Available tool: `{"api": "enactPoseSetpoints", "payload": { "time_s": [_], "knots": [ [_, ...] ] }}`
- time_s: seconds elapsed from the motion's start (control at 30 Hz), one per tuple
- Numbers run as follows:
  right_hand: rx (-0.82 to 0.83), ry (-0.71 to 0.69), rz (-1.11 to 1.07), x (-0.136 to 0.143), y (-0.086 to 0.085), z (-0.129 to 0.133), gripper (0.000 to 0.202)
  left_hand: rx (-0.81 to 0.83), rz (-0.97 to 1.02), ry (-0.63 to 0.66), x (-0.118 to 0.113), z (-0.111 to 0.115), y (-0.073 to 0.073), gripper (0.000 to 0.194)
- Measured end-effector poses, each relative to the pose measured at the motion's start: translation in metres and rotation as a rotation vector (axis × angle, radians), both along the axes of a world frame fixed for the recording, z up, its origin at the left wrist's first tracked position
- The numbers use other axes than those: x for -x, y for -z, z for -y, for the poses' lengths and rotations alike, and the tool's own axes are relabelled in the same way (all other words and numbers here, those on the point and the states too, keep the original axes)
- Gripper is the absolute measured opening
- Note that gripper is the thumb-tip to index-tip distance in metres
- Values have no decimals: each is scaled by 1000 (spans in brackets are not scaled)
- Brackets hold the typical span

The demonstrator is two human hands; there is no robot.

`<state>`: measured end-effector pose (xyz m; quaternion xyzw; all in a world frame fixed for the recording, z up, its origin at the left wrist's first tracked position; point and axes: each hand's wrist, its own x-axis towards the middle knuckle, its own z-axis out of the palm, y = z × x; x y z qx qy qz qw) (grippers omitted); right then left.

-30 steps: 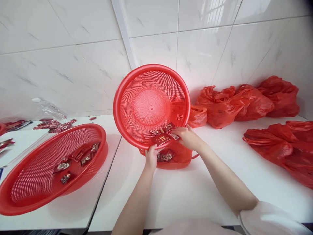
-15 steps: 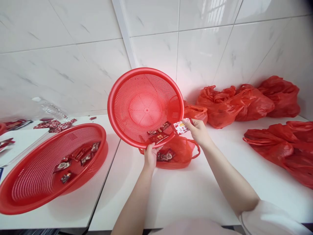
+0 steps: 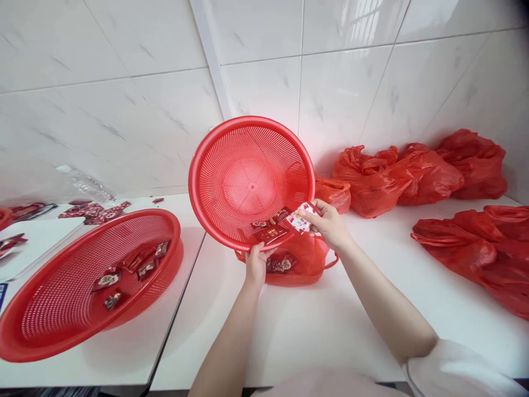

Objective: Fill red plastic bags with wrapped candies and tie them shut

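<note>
My left hand [image 3: 256,266] grips the lower rim of a red mesh basket [image 3: 225,226], which is tilted so its inside faces me. A few dark red snack packets [image 3: 270,234] lie at the bottom of its slanted wall. In my right hand [image 3: 328,223] is a white and red patterned packet [image 3: 303,218], pinched at the basket's right rim. Below the basket an open red plastic bag [image 3: 308,262] rests on the table, with dark red packets [image 3: 281,263] inside. The bag's back is hidden behind the basket and my hands.
A second red mesh basket [image 3: 49,353] with several packets stands tilted at left. Behind it are a clear plastic bottle [image 3: 91,184], loose packets [image 3: 93,211] and a white tray [image 3: 49,234]. Filled red bags [image 3: 380,182] line the wall; more red bags [image 3: 475,248] lie at right.
The basket in my left hand has shifted slightly to the right. My right hand has moved the white and red packet a little left and down, and its angle has turned.
</note>
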<state>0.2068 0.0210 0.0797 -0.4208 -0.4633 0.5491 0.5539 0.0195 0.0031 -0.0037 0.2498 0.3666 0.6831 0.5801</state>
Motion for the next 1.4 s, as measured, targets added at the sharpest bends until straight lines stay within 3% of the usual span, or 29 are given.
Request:
{"api": "enactPoseSetpoints", "payload": {
  "time_s": [0.2,0.33,0.5,0.93,1.4],
  "knots": [
    [14,-156,-177,3,-2,0,37,-15,11,8,0,0,-1,39],
    [126,-87,-277,6,2,-3,37,-8,9,13,0,0,0,36],
    [79,-27,-336,9,5,-3,30,-10,13,-1,0,-1,1,42],
    [58,-312,-15,10,6,8,36,-18,12,23,1,-1,2,45],
    [16,-161,-16,12,7,8,36,-2,0,17,1,-1,5,49]
  ]
}}
